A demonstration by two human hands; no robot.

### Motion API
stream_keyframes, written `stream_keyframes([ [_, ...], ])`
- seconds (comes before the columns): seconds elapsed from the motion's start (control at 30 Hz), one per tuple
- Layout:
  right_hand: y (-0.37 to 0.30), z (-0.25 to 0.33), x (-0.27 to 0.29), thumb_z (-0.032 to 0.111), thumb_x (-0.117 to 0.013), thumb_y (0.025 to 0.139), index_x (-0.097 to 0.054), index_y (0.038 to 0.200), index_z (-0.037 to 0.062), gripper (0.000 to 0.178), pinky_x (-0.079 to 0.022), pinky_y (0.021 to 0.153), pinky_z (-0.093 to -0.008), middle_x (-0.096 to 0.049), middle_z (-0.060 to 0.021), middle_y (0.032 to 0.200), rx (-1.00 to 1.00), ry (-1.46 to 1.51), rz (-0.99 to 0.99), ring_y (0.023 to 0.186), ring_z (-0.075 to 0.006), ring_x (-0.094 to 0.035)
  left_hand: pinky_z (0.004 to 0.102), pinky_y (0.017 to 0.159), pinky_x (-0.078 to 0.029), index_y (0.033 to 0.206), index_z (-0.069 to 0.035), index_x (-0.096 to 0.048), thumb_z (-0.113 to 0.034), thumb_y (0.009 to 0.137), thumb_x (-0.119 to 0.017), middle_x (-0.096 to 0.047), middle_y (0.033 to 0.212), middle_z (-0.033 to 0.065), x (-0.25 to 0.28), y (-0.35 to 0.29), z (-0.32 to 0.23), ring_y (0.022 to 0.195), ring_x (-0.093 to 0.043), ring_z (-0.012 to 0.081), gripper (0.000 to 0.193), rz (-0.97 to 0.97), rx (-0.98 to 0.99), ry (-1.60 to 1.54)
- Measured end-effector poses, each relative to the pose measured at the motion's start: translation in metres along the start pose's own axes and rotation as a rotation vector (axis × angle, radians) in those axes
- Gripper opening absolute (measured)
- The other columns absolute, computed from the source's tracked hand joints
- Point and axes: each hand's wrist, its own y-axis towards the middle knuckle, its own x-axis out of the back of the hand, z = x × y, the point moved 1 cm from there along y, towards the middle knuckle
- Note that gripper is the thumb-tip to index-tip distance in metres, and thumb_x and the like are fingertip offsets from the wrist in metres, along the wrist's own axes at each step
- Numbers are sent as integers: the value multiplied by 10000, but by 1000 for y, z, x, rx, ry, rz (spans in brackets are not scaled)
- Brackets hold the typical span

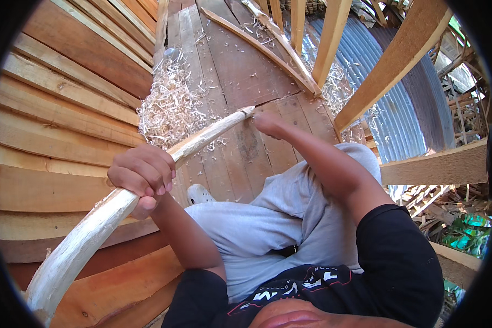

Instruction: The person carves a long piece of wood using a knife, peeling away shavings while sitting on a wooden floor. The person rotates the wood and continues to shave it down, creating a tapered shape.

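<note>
A long, pale, peeled wooden pole (82, 240) runs slantwise across the view, thick and curved at the lower left, thinner toward its far end. My left hand (143, 174) is wrapped round it near the middle. At the pole's pointed far end, close by the tip, my right hand (268, 125) is closed in a fist. Whatever the right fingers hold, if anything, is hidden, and I cannot tell whether they touch the wood. My legs in grey trousers (246, 224) are bent beneath the pole.
Curled wood shavings (172, 104) lie heaped on the plank floor (240, 71) beside a wall of boards (60, 115) on the left. Two long sticks (262, 49) lie at the far right. Upright railing posts (393, 63) stand there, with corrugated metal sheeting (385, 104) beyond.
</note>
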Motion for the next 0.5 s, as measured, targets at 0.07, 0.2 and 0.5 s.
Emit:
stream_keyframes([
  [0.07, -35, 41, -9, 248, -333, 933, -598, 948, -97, 435, -449, 870, -505, -601, -350, 1025, 170, -22, -163, 1005, -483, -577, 296, 464, -493, 662, -108, -477, -131, 747, -732, -564, 580, 22, 0, -1, 2, 460, -564, 148, 270, -16, -15, 9],
  [0.2, 6, 28, -26, 225, -294, 942, -568, 991, -100, 428, -442, 873, -505, -589, -346, 1056, 299, 11, -260, 990, -482, -574, 288, 465, -486, 703, -107, -484, -139, 752, -715, -571, 595, 18, 3, -5, 9, 463, -568, 139, 238, -80, -58, 18],
  [0.5, -27, 48, -27, 308, -312, 911, -640, 1019, -89, 526, -428, 944, -479, -613, -302, 1110, 184, 15, -303, 1053, -440, -582, 329, 641, -511, 750, -114, -470, -224, 776, -629, -523, 736, 41, 30, -32, -6, 681, -569, 181, 195, -256, -26, 95],
])
